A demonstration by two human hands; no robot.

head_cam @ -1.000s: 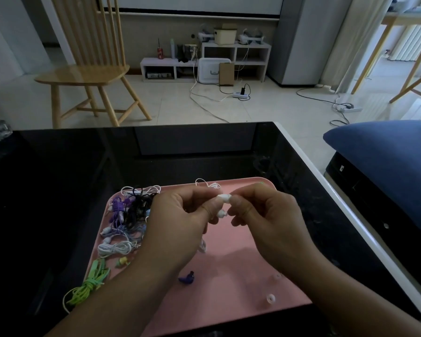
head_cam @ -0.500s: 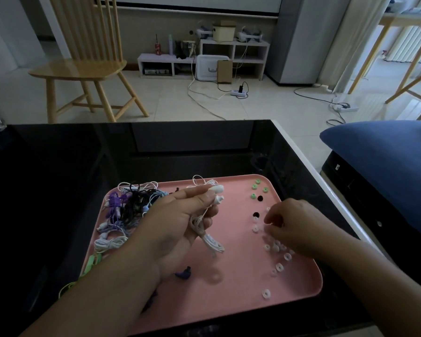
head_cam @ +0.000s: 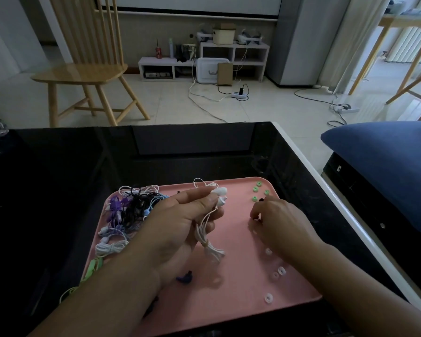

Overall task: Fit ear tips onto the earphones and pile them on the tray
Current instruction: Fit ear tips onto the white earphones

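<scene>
Two hands over a pink tray [head_cam: 229, 310] on a glossy black surface [head_cam: 58, 190]. Left hand [head_cam: 178, 229] is raised above tray centre, fingers curled round a white earphone set [head_cam: 219, 194]; both buds stick out past the thumb and fingertips, and the bundled cord [head_cam: 210, 246] hangs down to touch the tray. Right hand [head_cam: 281, 222] is low at the tray's right side, fingertips curled down on the tray near the black ear tip [head_cam: 261, 200]; can't tell if it pinches anything. Four green ear tips [head_cam: 259, 183] sit in the far right corner, close to the rim. White ear tips [head_cam: 281, 271] are scattered along the right side toward the near edge, one [head_cam: 268, 298] just inside the near rim. Earphone pile [head_cam: 129, 210], purple, black, white and blue, fills the far left corner; green cord [head_cam: 93, 268] spills over the left rim onto the surface. A dark blue piece [head_cam: 186, 278] lies by the left wrist. Tray centre and near part are bare pink. Surface's white right edge [head_cam: 345, 207] runs close to the tray's right rim; broad dark surface lies left and beyond. A wooden chair [head_cam: 88, 71] stands on the floor past the far edge, a blue cushion [head_cam: 387, 161] off to the right.
</scene>
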